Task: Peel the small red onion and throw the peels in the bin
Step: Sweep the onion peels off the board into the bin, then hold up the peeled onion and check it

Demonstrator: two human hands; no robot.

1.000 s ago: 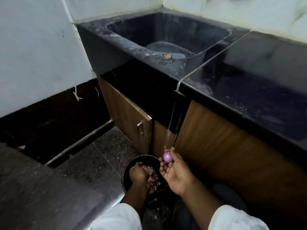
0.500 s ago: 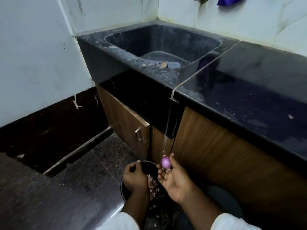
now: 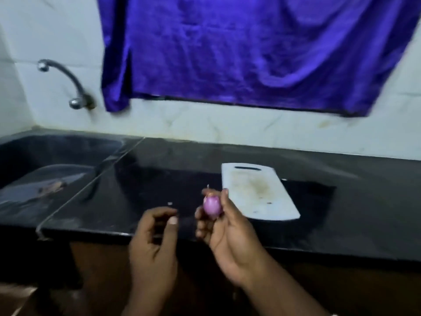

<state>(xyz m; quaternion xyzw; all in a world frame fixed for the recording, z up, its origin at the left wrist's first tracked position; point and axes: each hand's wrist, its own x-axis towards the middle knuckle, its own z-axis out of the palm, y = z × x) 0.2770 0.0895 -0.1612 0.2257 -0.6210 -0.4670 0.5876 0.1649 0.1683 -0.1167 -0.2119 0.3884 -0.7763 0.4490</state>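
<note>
Peeled onion held up before the surface

Right hand (image 3: 227,233) fingers clamp the small red onion (image 3: 212,206) just left of the cutting board (image 3: 259,192); left hand (image 3: 155,245) fingers loosely curled, empty.

A black stone counter (image 3: 341,201) runs along the pale tiled wall (image 3: 57,30). Above it hangs a blue curtain (image 3: 250,53) (rather blurred), a curved tap (image 3: 66,80) left of that cloth, over the dark sink (image 3: 45,151).
</note>
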